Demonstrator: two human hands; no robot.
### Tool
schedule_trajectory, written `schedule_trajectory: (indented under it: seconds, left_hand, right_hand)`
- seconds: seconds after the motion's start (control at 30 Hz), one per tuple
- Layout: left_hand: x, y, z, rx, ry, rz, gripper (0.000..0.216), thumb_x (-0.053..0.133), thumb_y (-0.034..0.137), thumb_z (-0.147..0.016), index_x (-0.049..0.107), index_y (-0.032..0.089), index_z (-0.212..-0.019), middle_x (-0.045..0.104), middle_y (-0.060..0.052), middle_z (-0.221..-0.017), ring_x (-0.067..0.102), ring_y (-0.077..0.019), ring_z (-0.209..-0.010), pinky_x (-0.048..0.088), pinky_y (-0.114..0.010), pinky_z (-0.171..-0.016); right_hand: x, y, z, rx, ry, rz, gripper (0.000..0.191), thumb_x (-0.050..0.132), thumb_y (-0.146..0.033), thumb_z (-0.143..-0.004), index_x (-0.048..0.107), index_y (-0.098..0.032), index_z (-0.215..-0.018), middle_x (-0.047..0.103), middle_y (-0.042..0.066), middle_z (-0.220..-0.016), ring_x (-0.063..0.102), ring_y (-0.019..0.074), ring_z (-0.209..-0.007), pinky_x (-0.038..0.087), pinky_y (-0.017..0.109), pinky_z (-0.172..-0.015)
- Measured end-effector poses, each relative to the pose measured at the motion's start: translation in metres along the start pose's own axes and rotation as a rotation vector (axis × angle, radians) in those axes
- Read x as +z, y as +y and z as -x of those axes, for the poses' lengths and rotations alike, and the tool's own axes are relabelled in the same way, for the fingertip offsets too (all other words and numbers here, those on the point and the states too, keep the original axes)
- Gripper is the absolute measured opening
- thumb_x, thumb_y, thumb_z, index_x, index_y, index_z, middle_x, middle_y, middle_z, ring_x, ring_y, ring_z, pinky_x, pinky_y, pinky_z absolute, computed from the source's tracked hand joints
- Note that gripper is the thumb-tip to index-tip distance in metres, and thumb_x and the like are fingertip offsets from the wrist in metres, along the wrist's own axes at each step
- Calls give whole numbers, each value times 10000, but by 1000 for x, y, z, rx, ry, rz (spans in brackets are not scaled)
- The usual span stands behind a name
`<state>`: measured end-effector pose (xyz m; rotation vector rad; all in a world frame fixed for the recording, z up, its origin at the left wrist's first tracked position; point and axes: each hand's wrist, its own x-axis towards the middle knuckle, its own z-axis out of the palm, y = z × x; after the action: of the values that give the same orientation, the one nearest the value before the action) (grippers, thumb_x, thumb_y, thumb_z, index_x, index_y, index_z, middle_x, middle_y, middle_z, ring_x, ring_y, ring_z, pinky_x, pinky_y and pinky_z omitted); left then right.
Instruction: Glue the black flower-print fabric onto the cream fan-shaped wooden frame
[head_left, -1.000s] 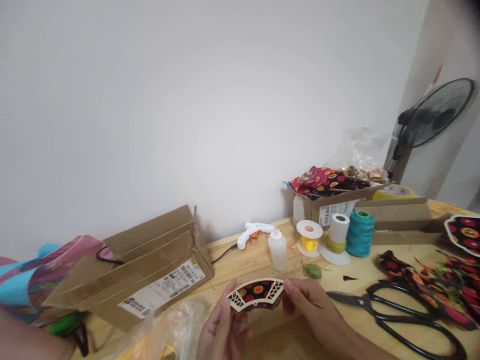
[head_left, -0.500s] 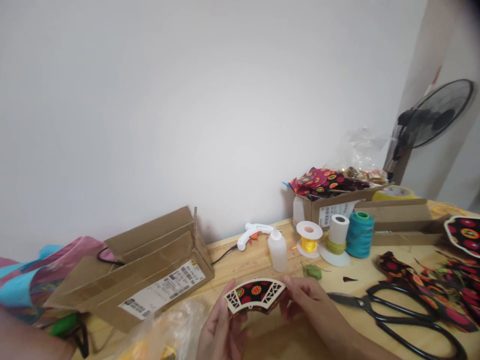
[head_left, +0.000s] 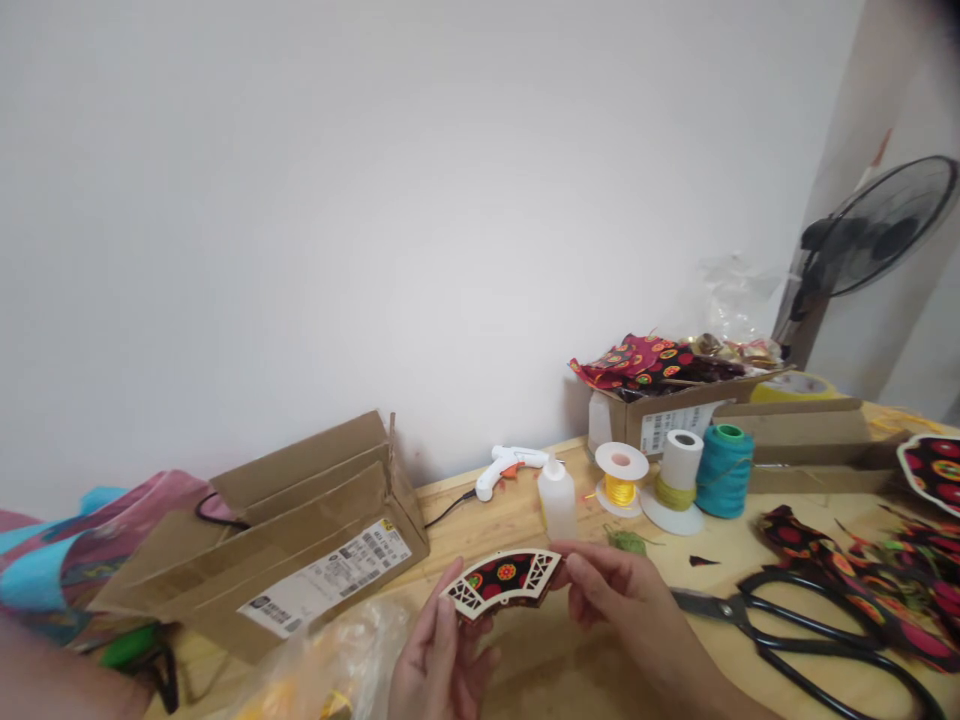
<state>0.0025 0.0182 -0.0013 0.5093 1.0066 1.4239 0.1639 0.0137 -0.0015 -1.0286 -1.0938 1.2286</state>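
Both my hands hold a small fan-shaped wooden ornament (head_left: 504, 579) backed with black fabric printed in red and orange flowers. My left hand (head_left: 442, 655) pinches its left end from below, fingers closed on the edge. My right hand (head_left: 622, 600) grips its right end with fingers curled. The piece hovers just above the wooden table (head_left: 517, 520), tilted slightly with its right end higher.
A cardboard box (head_left: 300, 540) lies left; a white glue gun (head_left: 510, 465), glue bottle (head_left: 558, 499), yellow, green and teal thread spools (head_left: 724, 470) sit behind. Black scissors (head_left: 810, 625) and printed fabric scraps (head_left: 885, 560) lie right. A box of fabric (head_left: 667, 385) and a fan (head_left: 870, 235) stand far right.
The ornament has tilted, its right end rising a little, and my right hand has slid further over its right edge. The view has shifted slightly.
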Motion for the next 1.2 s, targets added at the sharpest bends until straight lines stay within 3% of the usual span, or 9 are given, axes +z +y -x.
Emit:
schedule_trajectory:
  seconds: [0.2,0.43,0.63,0.77,0.87,0.97,1.2]
  left_hand:
    - [2,-3,1,5,14,-45,592,734,258,-493,546,229,-1053,675,-13,-732,601,-123,-563,490,-167,-420]
    - [6,-3,6,9,3,-64,682,740,280,-471,505,218,-1109,687,-32,-767,620,-154,-625,496,-173,-439]
    - [7,-2,6,6,7,-45,641,761,265,-428,560,215,-1035,690,-25,-735,613,-143,-589,498,-177,-425]
    - [6,-1,5,21,11,-56,578,760,255,-432,591,214,-983,690,-25,-759,619,-153,-612,506,-187,-420]
    - [6,0,5,28,23,-73,497,757,235,-442,620,209,-918,691,-29,-797,626,-166,-650,512,-193,-432]
    - [7,0,5,41,27,-86,462,758,205,-439,633,202,-884,689,-30,-818,626,-160,-627,515,-196,-435]
    - [6,-2,2,53,19,-63,455,772,165,-402,644,192,-838,700,-21,-774,624,-136,-599,509,-169,-449]
  right_hand:
    - [9,3,3,-44,-20,-52,606,707,-359,-521,529,-153,-1062,613,81,-904,529,170,-677,452,271,-578]
    - [12,4,3,-21,50,-2,453,673,-228,-575,563,-161,-1009,636,46,-846,534,163,-666,452,255,-596]
    - [13,3,5,-6,88,-46,465,685,-196,-548,568,-159,-997,643,53,-850,548,169,-658,460,264,-581]
    - [14,1,4,5,62,-134,503,719,-218,-520,551,-158,-991,636,76,-900,567,180,-703,463,292,-651]
    - [10,2,2,14,39,-217,453,679,-317,-593,547,-153,-995,641,81,-880,576,180,-740,451,302,-699]
    - [3,6,0,77,69,-178,399,584,-397,-686,562,-147,-997,652,69,-797,580,158,-693,448,260,-629]
    - [-1,2,1,143,52,-103,366,560,-432,-693,613,-174,-947,646,41,-714,563,139,-656,418,202,-548]
